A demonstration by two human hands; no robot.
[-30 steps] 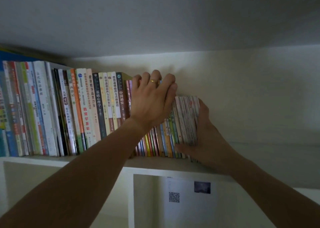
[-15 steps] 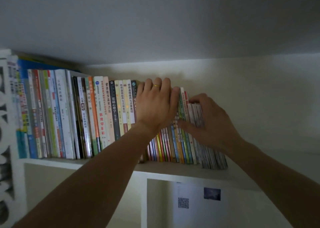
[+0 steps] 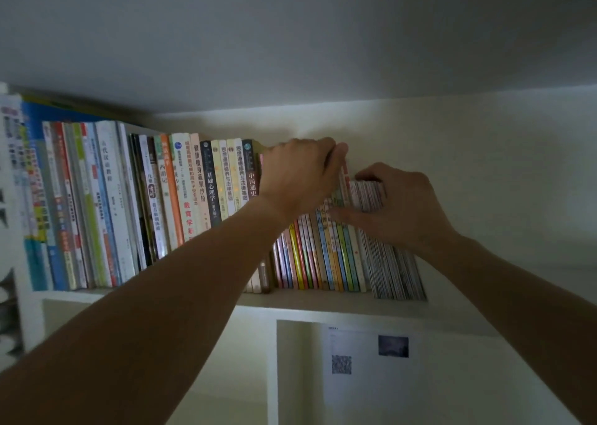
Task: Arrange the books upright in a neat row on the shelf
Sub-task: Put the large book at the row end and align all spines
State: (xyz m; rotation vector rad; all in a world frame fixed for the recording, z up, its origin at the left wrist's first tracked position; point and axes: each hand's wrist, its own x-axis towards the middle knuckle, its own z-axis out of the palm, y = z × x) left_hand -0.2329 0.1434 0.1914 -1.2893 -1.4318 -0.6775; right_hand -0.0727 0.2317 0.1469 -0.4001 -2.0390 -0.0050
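1. The left hand (image 3: 298, 175) reaches up to the shelf (image 3: 323, 303), its fingers curled over the top edges of the thin colourful books (image 3: 318, 256); the fingertips are hidden behind the book tops.
2. The right hand (image 3: 395, 204) sits just to the right of the left hand, fingers curled over the top of a pack of thin grey-spined booklets (image 3: 392, 271), with the thumb pressed against the spines of the colourful books.
3. Both sets of books lean to the left, their tops under the hands and their lower ends resting on the shelf below the wrists.
4. To the left of the left hand, a long row of taller books (image 3: 135, 204) stands nearly upright, touching the thin ones.
5. Below the right hand, under the shelf, a sheet of paper (image 3: 368, 360) with a square code hangs on the back wall.
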